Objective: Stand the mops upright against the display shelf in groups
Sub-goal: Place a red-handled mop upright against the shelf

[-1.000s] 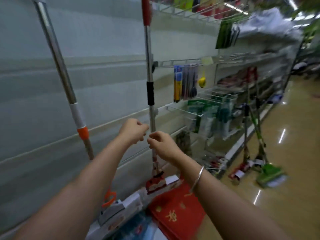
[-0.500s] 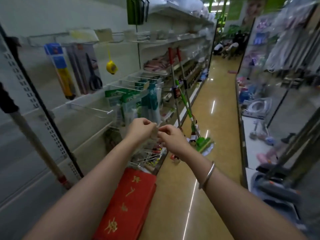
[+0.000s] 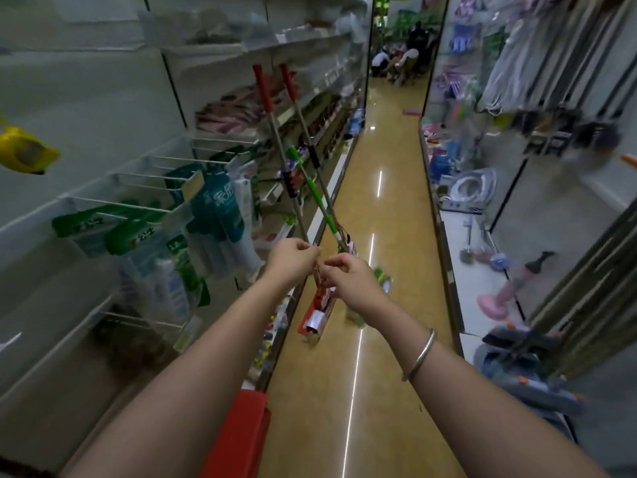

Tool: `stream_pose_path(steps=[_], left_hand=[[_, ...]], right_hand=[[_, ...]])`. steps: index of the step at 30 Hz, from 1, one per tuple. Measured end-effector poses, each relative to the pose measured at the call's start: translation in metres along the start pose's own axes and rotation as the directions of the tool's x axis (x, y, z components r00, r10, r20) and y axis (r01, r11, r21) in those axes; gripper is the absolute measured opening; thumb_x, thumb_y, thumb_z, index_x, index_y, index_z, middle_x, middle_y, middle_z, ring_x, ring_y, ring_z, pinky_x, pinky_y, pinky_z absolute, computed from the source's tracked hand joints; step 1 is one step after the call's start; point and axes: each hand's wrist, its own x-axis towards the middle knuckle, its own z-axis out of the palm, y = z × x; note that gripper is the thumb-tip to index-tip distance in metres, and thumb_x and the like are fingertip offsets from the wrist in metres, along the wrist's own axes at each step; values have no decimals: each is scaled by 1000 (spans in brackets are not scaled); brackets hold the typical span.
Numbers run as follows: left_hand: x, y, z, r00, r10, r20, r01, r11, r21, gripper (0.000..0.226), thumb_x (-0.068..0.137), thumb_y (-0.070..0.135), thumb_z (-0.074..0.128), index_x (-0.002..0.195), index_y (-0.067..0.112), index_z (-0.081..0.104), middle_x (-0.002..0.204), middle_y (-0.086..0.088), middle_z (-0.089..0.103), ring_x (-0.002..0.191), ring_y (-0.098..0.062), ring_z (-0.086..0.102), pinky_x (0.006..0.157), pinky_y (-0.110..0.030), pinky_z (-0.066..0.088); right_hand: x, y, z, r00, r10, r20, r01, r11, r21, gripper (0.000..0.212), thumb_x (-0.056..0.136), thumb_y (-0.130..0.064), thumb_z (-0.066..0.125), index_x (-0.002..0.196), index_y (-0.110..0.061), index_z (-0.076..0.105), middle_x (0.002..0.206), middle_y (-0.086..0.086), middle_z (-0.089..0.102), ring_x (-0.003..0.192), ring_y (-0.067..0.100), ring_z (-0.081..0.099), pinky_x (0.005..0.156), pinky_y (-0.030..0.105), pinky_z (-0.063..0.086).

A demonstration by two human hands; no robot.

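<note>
Three mops lean against the left display shelf (image 3: 103, 108) a little down the aisle. Two have red grips (image 3: 262, 86) and metal poles, and one has a green pole (image 3: 312, 188) crossing them. A red-packaged mop head (image 3: 315, 315) rests on the floor below my hands, and a green mop head (image 3: 382, 277) shows past my right hand. My left hand (image 3: 293, 257) and my right hand (image 3: 348, 276) are held together in front of me, fingers curled, fingertips nearly touching. No mop is in either hand, and I see nothing held between them.
A red box (image 3: 241, 432) stands on the floor at the shelf foot near me. Packaged goods (image 3: 213, 208) hang from wire hooks on the left. The right shelf holds a pink plunger (image 3: 496, 298) and grey mop heads (image 3: 517, 357). People (image 3: 396, 60) are at the aisle's far end.
The view has swung right, from two mops leaning on the shelf beside me to the group farther down the aisle. My hands have stayed together in the same curled pose.
</note>
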Motion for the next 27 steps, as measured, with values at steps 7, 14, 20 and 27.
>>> stream_pose_path(steps=[7, 14, 20, 27], left_hand=[[127, 10, 36, 999, -52, 1, 52, 999, 9, 15, 88, 25, 58, 80, 13, 63, 68, -2, 62, 59, -14, 57, 54, -26, 44], [262, 27, 77, 984, -155, -88, 147, 985, -92, 16, 88, 23, 58, 74, 15, 58, 73, -4, 62, 55, -15, 54, 46, -23, 35], [350, 33, 89, 952, -233, -200, 202, 966, -161, 14, 86, 25, 60, 74, 18, 60, 79, -8, 66, 71, -23, 61, 67, -35, 47], [454, 9, 77, 902, -303, -307, 255, 949, -186, 15, 88, 25, 59, 74, 18, 60, 72, -2, 62, 66, -18, 58, 62, -32, 46]], right_hand=[[125, 15, -45, 999, 35, 0, -35, 999, 9, 6, 91, -22, 50, 93, -23, 56, 89, 3, 64, 84, 27, 62, 74, 40, 51], [267, 31, -96, 992, 61, 113, -64, 998, 22, 13, 91, -18, 50, 103, -15, 54, 82, 3, 62, 72, 17, 58, 62, 27, 49], [382, 28, -122, 971, 57, 232, -54, 998, -20, 9, 93, -18, 48, 88, -21, 56, 86, 0, 64, 78, 11, 62, 66, 28, 50], [492, 39, -106, 935, 113, 337, -89, 992, -85, 8, 92, -19, 50, 87, -23, 54, 90, 8, 64, 86, 23, 61, 83, 43, 51]])
